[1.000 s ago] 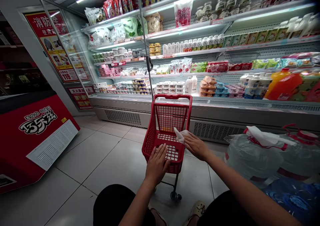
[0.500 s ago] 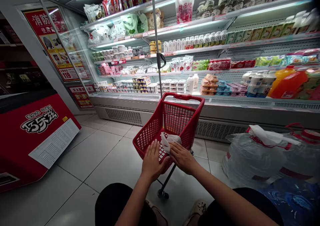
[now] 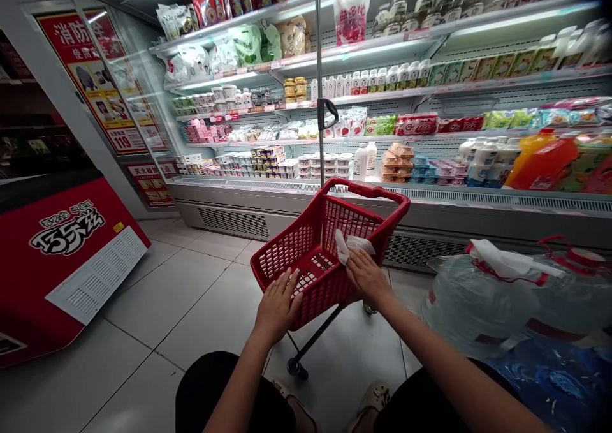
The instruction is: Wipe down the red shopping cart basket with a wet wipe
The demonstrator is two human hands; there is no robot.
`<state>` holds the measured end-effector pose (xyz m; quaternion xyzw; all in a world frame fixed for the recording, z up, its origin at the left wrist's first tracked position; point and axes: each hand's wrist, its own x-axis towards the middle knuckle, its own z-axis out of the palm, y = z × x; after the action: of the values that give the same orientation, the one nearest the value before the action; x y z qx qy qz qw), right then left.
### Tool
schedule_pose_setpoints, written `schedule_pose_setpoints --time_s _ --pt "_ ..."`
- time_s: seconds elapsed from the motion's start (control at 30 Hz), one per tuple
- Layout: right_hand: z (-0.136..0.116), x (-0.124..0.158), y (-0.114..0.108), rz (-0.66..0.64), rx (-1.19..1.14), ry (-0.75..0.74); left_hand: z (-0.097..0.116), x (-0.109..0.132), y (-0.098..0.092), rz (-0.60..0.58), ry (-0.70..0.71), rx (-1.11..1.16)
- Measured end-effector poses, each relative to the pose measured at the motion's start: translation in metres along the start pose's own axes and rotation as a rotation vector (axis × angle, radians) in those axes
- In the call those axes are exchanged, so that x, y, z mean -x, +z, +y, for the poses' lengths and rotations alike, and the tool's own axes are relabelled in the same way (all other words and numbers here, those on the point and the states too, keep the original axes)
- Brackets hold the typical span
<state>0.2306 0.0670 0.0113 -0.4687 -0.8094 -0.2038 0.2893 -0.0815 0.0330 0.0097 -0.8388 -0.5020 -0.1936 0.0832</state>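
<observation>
A small red shopping cart (image 3: 287, 264) stands on the tiled floor in front of me, turned at an angle. My left hand (image 3: 276, 305) lies on its near rim, fingers spread over the mesh. My right hand (image 3: 366, 277) presses a crumpled white wipe (image 3: 347, 247) against the inside of the cart's right wall, fingers closed over it. A thin metal pole with a black handle (image 3: 326, 114) rises from the cart's back. My knees in black show at the bottom.
A lit chilled display (image 3: 392, 101) with yogurt, drinks and packets fills the wall behind the cart. A red freezer chest (image 3: 62, 254) stands at left. Large water jugs in plastic wrap (image 3: 482, 299) sit close at right.
The cart has swung round to the right and its basket now faces left. My left hand slid to the near rim; my right hand moved with the wipe to the right wall.
</observation>
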Motion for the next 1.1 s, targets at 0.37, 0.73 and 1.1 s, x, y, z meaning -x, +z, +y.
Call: schedule_pose_setpoints --time_s 0.37,0.73,1.1 --pt "-0.029 0.008 -0.016 -0.04 -0.073 -0.127 0.044 -0.008 0.0 0.116 0.065 -0.024" --pt "0.058 0.018 -0.055 0.073 0.137 0.148 0.023 -0.012 -0.01 0.078 0.137 -0.014" --pt "0.026 0.016 -0.054 -0.018 0.046 -0.04 0.0 -0.01 -0.017 0.084 0.163 -0.032"
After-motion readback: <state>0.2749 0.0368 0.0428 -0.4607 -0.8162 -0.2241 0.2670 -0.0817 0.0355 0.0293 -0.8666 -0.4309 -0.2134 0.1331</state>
